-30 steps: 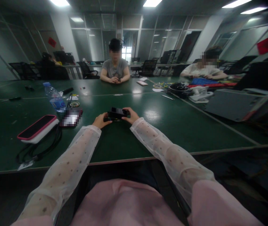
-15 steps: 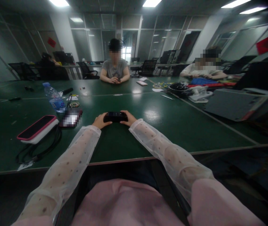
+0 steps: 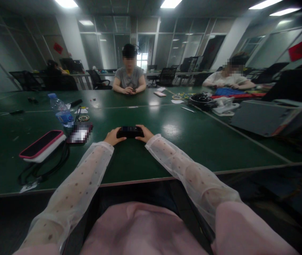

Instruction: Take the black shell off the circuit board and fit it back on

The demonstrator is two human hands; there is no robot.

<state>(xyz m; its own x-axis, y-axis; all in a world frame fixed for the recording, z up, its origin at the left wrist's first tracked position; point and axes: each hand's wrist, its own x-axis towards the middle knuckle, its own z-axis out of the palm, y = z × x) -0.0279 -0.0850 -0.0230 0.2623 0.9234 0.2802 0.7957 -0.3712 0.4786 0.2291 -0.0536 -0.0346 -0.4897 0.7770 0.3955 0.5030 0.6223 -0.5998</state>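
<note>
A small black box-shaped device (image 3: 130, 132) with a dark screen-like face rests at the middle of the green table. My left hand (image 3: 113, 136) grips its left end, thumb along the near side. On the opposite end my right hand (image 3: 146, 133) holds it the same way. Both forearms are in sheer white dotted sleeves. What kind of device it is I cannot make out, and the fingers behind it are partly hidden.
Left of my hands are a pink-edged phone (image 3: 44, 143) on a white object, a red-edged badge or phone (image 3: 80, 133), black cords and a water bottle (image 3: 62, 111). A grey metal case (image 3: 265, 117) is at right. Two people sit across the green table (image 3: 193, 148).
</note>
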